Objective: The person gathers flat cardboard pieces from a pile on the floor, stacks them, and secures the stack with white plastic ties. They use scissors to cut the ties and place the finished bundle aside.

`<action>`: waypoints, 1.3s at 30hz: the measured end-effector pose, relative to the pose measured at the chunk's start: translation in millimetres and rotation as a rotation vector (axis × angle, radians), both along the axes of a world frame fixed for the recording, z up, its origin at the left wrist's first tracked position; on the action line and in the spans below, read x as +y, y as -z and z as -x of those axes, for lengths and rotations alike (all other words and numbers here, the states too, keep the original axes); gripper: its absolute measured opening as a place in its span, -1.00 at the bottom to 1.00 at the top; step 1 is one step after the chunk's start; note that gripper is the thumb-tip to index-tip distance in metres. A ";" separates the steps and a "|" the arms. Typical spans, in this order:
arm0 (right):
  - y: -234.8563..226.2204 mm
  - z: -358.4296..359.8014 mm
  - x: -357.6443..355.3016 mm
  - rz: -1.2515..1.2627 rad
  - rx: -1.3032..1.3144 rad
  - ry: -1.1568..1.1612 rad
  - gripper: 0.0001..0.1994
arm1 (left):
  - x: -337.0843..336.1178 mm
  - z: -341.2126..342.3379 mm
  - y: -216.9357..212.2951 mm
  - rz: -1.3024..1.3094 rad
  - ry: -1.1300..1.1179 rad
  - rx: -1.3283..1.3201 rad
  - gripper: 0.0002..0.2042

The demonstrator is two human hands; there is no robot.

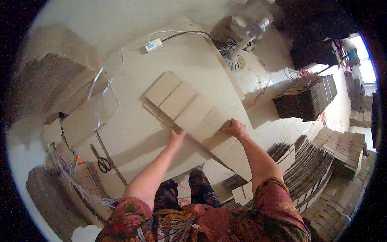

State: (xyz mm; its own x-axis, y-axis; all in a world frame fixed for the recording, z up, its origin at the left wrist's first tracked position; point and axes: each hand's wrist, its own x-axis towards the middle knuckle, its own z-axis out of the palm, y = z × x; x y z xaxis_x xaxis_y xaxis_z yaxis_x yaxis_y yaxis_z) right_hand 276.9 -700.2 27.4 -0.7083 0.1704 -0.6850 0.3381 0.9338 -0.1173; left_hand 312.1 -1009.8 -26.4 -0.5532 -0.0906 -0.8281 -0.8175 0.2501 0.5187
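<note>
A long piece of slotted brown cardboard (193,107) lies slantwise across the pale work table in front of me, with crease lines dividing it into panels. My right hand (235,129) is closed on its right side, fingers bent over the edge. At the near left edge, my left hand (176,137) grips the same cardboard, slightly blurred, with its fingertips partly hidden. Another cardboard strip (155,113) shows beneath the far left part. The near end of the cardboard extends past the table edge, beside my right forearm.
Black-handled scissors (103,164) lie at the table's left, near clear plastic strapping (96,84). A white power strip (153,45) sits at the far edge. Cardboard stacks stand at left (52,84) and right (304,99). A fan (234,62) stands behind the table.
</note>
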 end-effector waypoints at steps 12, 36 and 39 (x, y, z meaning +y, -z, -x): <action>-21.2 62.6 -78.0 -0.012 0.230 -0.287 -0.56 | -76.6 36.2 -69.7 0.459 0.251 0.442 -0.59; -42.3 216.4 -215.7 0.388 0.808 -0.581 -0.61 | -135.8 337.4 -21.3 0.613 0.252 0.949 -0.31; -57.4 294.8 -254.5 0.299 1.085 -0.802 -0.63 | -128.6 368.3 -13.1 0.574 0.236 1.020 -0.26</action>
State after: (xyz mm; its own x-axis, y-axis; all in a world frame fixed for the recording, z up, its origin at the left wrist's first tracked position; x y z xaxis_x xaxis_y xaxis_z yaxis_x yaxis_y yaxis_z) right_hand -17.9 -954.7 84.8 -0.7391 -0.5878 0.3290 -0.6631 0.7207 -0.2020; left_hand -56.2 -1138.4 -13.4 -0.9850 -0.1118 0.1311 0.0038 0.7464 0.6654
